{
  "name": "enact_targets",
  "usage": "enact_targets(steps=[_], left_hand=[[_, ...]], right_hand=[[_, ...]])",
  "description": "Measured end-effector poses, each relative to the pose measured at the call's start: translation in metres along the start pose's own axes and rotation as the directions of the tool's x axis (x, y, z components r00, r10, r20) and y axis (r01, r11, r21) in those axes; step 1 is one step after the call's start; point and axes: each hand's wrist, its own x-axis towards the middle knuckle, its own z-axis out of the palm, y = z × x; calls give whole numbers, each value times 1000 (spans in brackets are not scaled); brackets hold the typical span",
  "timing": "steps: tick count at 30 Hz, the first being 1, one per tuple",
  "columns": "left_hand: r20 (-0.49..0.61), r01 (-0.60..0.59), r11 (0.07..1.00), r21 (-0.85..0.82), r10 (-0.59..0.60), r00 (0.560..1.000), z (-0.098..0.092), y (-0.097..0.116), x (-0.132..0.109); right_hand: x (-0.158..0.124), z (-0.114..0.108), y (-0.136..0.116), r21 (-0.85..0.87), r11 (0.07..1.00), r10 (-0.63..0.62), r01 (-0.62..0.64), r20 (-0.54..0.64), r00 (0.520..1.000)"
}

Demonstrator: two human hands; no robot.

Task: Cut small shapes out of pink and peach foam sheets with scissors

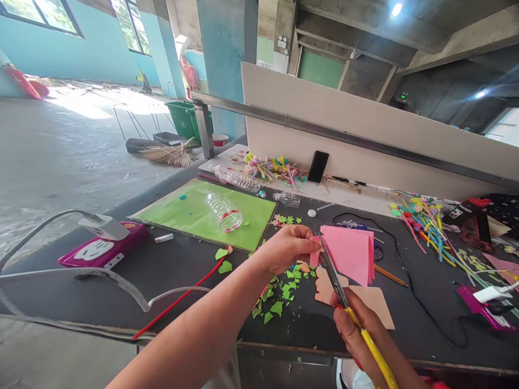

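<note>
My left hand (288,247) pinches the left edge of a folded pink foam sheet (349,254) and holds it above the black table (170,267). My right hand (357,330) grips yellow-handled scissors (338,281). Their blades point up and lie against the sheet's left edge, just beside my left fingers. Under the sheet lie beige foam pieces (375,303) and several green foam scraps (279,292).
A green sheet (186,216) carries a cut plastic bottle (224,212). Another bottle (237,179), a phone (318,166) and colourful craft flowers (425,224) lie behind. Purple power strips (103,249) sit at both sides, with a red stick (178,300) and black cable (409,283).
</note>
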Motion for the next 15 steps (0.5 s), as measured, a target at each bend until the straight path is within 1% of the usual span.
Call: enact_targets(steps=[3,6,15], left_hand=[[5,-2,1000,-12,2,1000,0,0,0],[7,-3,1000,-22,3,1000,-1,-1,1],[0,11,999,-30,-11,1000,-2,0,0]], right_hand=[[0,0,0,-51,999,-10,11,23,1000],[1,1,0,-73,997,-26,25,-5,1000],[4,1,2,-204,973,-126,107,-83,989]])
